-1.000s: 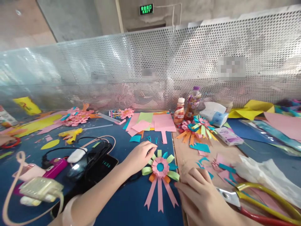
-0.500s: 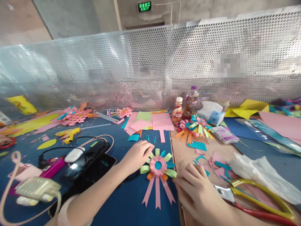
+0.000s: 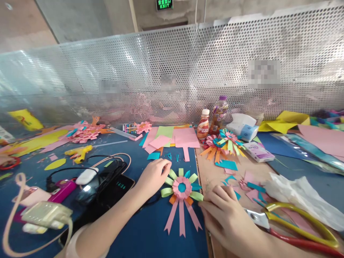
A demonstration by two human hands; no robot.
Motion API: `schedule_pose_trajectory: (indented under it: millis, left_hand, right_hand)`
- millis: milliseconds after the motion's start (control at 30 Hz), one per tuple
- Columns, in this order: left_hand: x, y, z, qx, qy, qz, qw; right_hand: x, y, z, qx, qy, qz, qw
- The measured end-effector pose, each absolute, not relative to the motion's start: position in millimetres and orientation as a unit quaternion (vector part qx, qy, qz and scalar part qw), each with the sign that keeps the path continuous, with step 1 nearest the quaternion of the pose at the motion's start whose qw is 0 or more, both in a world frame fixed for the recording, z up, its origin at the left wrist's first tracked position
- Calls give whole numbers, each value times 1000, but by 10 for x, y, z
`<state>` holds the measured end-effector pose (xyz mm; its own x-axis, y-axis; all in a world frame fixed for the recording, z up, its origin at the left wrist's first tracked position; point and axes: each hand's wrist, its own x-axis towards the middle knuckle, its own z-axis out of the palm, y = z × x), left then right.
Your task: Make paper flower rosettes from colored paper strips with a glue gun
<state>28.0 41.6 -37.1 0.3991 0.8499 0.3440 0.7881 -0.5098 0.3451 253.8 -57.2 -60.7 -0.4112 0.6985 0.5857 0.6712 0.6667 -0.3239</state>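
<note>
A paper rosette [image 3: 182, 195] lies flat on the blue table, with a pink pleated ring, a teal centre, green loops, orange and teal pieces and three notched pink tails. My left hand [image 3: 155, 175] is at its upper left, just off the green loops, with curled fingers and nothing showing in them. My right hand [image 3: 228, 216] rests on the right, fingers bent, the tips close to or touching the right green loop; whether they pinch anything is hidden. Scissors [image 3: 298, 218] with yellow and red handles lie beside my right wrist.
Pink and green paper sheets [image 3: 166, 138] lie behind. A yellow glue gun [image 3: 80, 153], a phone [image 3: 120, 186] and tangled cables are on the left. Two bottles [image 3: 203, 124], finished rosettes [image 3: 224, 143], a tissue packet [image 3: 258, 152], crumpled tissue [image 3: 302, 195] and paper scraps are on the right.
My left hand has drawn slightly left, away from the rosette's green loops. My right hand stays nearly where it was; the view has shifted a little.
</note>
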Motion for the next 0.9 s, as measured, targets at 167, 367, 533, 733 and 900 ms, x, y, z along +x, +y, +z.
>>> schedule_pose_trajectory:
  millis: [167, 367, 533, 733, 900]
  left_hand:
    - [297, 398, -373, 839, 480, 243, 78]
    - [307, 392, -373, 838, 474, 259, 79]
    - [309, 386, -374, 840, 473, 256, 77]
    - [312, 369, -363, 841, 472, 253, 80]
    - [315, 363, -364, 843, 471, 251, 71]
  right_hand:
    - [2546, -572, -625, -408, -841, 21, 354]
    - [2556, -571, -642, -410, -846, 7, 340]
    - [2554, -574, -637, -407, -843, 17, 351]
    - [2552, -576, -626, -408, -844, 10, 348]
    - [2541, -587, -589, -414, -842, 16, 345]
